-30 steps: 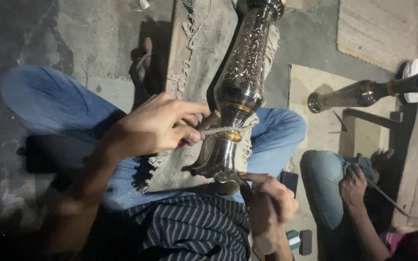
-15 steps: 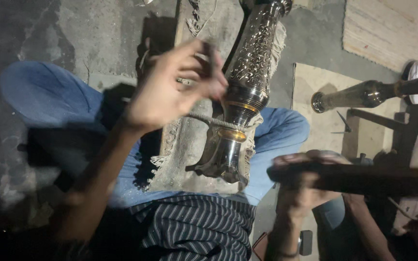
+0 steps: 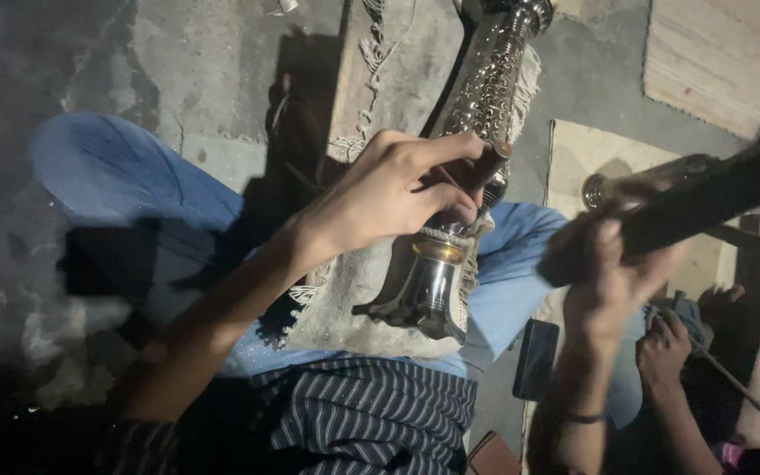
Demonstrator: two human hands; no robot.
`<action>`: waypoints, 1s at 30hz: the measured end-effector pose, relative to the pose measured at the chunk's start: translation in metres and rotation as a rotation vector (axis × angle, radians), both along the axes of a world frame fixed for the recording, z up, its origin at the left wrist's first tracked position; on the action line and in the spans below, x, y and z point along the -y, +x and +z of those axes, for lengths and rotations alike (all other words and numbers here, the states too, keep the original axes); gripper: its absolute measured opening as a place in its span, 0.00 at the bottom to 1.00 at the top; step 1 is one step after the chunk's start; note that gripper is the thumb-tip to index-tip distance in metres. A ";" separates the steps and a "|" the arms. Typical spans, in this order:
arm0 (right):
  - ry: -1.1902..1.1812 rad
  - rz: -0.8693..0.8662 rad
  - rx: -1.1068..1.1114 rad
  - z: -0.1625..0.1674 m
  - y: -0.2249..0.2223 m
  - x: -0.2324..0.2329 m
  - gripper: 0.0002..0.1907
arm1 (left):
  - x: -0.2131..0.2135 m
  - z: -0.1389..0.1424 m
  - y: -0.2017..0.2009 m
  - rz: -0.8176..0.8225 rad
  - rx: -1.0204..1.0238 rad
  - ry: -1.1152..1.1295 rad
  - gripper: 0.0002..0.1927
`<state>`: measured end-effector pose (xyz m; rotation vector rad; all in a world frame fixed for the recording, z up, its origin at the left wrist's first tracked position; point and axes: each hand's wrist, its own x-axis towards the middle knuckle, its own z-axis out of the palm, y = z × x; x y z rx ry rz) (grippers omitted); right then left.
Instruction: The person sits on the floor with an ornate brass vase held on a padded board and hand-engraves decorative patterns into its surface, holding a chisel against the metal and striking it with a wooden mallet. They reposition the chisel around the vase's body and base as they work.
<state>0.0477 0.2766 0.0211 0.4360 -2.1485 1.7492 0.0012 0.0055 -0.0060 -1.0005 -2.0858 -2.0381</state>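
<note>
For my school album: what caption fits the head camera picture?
Left hand holds a small tool on a shiny metal vase; right hand lifts a dark stick.

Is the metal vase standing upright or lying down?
Lying down: the metal vase rests lengthwise on a fringed cloth across the lap, base toward the person.

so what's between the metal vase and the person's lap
In the head view, a fringed grey cloth pad lies under the engraved metal vase, spread over the blue-trousered legs.
</note>
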 end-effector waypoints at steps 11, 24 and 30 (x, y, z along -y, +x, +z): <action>1.136 -0.040 -0.235 0.091 -0.028 -0.012 0.15 | -0.004 0.003 0.002 0.001 0.071 -0.065 0.15; 1.039 -0.082 -0.173 0.097 -0.011 0.011 0.16 | -0.007 0.004 -0.006 -0.098 0.009 -0.172 0.13; 1.044 0.064 -0.115 0.074 -0.002 -0.005 0.38 | -0.003 0.002 -0.008 -0.037 -0.120 -0.084 0.22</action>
